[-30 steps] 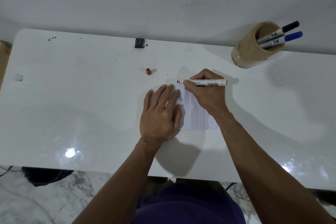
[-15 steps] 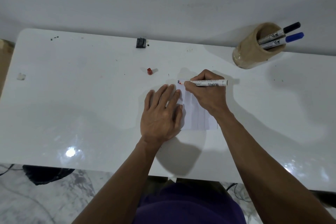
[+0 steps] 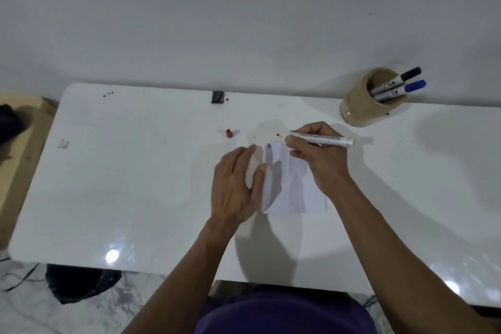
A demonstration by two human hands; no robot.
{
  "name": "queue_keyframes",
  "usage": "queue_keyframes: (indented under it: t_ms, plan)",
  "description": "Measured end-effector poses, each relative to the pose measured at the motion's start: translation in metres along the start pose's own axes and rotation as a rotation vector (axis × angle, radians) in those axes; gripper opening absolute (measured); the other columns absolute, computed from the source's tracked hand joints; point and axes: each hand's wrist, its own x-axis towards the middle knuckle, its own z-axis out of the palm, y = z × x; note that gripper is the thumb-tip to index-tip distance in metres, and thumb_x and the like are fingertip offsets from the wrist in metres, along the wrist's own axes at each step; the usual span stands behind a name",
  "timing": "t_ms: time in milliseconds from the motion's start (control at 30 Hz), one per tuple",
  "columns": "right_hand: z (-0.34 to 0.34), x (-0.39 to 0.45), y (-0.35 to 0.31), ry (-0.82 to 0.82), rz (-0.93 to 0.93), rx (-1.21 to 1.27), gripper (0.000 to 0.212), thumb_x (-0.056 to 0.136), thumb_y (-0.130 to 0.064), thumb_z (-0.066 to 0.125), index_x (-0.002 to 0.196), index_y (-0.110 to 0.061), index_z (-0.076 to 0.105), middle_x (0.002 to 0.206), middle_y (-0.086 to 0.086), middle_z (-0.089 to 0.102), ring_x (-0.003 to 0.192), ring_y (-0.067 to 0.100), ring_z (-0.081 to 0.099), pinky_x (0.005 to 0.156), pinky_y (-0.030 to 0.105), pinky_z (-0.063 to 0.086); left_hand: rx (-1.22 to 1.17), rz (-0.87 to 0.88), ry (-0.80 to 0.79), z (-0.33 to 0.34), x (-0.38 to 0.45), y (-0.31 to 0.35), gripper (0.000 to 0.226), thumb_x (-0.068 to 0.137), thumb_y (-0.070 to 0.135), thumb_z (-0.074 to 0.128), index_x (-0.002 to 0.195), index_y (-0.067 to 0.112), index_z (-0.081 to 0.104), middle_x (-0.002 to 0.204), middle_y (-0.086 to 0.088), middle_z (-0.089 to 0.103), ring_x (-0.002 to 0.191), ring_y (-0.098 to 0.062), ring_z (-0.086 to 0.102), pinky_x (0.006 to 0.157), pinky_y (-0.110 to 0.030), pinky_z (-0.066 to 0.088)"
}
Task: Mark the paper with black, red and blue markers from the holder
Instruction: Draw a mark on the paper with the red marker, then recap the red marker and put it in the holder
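On the white desk the paper lies near centre with short marks at its far left corner. The holder, far right, keeps the black marker and blue marker. The left hand hovers loose and empty; the right hand grips the uncapped red marker, tip off the sheet. Its red cap sits apart, so recapping and returning likely remain.

No text is reading clearly for you here. The red marker your right hand is gripping is showing grey print along its white barrel — too blurred to make out. The black marker and blue marker in the holder are each carrying a small dark logo — also illegible. The paper is showing only short strokes, no writing.
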Motion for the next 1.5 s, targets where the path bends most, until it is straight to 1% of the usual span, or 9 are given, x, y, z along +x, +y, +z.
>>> queue_keyframes:
  t_ms: [133,267,467,533,667,800,900,1167,1500]
  plan:
    - [0.002,-0.01,-0.006,-0.004,0.032,0.112,0.025,0.082,0.005,0.079,0.078,-0.018,0.071,0.093,0.001,0.076,0.082,0.016,0.07,0.07,0.029,0.058,0.153,-0.105,0.088,-0.024,0.043,-0.004,0.04,0.095,0.023,0.062,0.134,0.013,0.058,0.125,-0.015,0.06,0.118,-0.035,0.056,0.091,-0.045,0.049]
    - [0.005,-0.017,-0.005,0.032,0.089,0.164,0.024,0.085,0.003,0.077,0.094,-0.018,0.07,0.101,0.003,0.077,0.087,0.019,0.073,0.068,0.029,0.058,0.206,-0.248,-0.177,-0.03,0.079,-0.016,0.04,0.099,0.026,0.058,0.138,0.018,0.055,0.128,-0.01,0.054,0.124,-0.03,0.05,0.09,-0.046,0.052]
    - [0.001,-0.022,-0.006,0.083,0.105,0.166,0.025,0.091,-0.003,0.074,0.104,-0.017,0.057,0.096,0.003,0.08,0.083,0.022,0.076,0.067,0.032,0.058,0.223,-0.269,-0.253,-0.03,0.087,-0.022,0.019,0.098,0.016,0.057,0.105,0.004,0.07,0.1,-0.014,0.066,0.091,-0.034,0.063,0.077,-0.042,0.054]
    - [0.001,-0.025,-0.01,0.095,0.077,0.148,0.02,0.093,-0.007,0.072,0.104,-0.016,0.058,0.093,0.002,0.078,0.081,0.02,0.076,0.067,0.032,0.059,0.147,-0.306,-0.226,-0.034,0.086,-0.018,0.015,0.096,0.015,0.062,0.099,0.004,0.072,0.095,-0.013,0.073,0.084,-0.03,0.066,0.076,-0.037,0.054]
    - [0.015,-0.037,-0.026,0.106,-0.008,0.147,0.006,0.098,-0.016,0.067,0.102,-0.016,0.062,0.089,0.003,0.076,0.078,0.016,0.076,0.065,0.03,0.06,-0.263,-0.433,-0.155,-0.054,0.071,0.005,0.009,0.088,0.012,0.072,0.095,0.013,0.076,0.083,0.0,0.078,0.075,-0.013,0.068,0.073,-0.022,0.048]
    - [0.034,-0.058,-0.041,0.084,-0.112,0.119,0.004,0.099,-0.016,0.066,0.101,-0.013,0.064,0.086,0.002,0.078,0.081,0.018,0.077,0.069,0.03,0.062,-0.714,-0.456,-0.112,-0.072,0.047,0.025,0.011,0.086,0.009,0.075,0.095,0.016,0.078,0.083,0.002,0.079,0.075,-0.01,0.07,0.073,-0.028,0.056]
    - [0.046,-0.079,-0.049,0.084,-0.165,0.097,0.011,0.098,-0.017,0.068,0.104,-0.008,0.064,0.088,0.003,0.08,0.084,0.02,0.078,0.073,0.032,0.063,-0.902,-0.464,-0.082,-0.084,0.029,0.034,0.014,0.087,0.009,0.074,0.097,0.017,0.078,0.089,0.005,0.079,0.081,-0.008,0.068,0.079,-0.031,0.06]
    - [0.063,-0.128,-0.044,0.094,-0.202,0.048,0.017,0.097,-0.016,0.069,0.105,-0.002,0.065,0.094,0.011,0.08,0.083,0.02,0.078,0.069,0.029,0.062,-0.978,-0.431,-0.116,-0.114,-0.011,0.032,0.016,0.086,0.011,0.074,0.098,0.021,0.079,0.088,0.009,0.078,0.082,-0.007,0.067,0.082,-0.039,0.057]
    - [0.072,-0.169,-0.026,0.111,-0.185,0.035,0.013,0.097,-0.021,0.069,0.103,-0.009,0.067,0.092,0.004,0.081,0.086,0.017,0.078,0.069,0.027,0.062,-0.955,-0.338,-0.223,-0.131,-0.041,0.027,0.017,0.084,0.014,0.076,0.094,0.028,0.08,0.087,0.002,0.078,0.078,-0.011,0.064,0.08,-0.038,0.056]
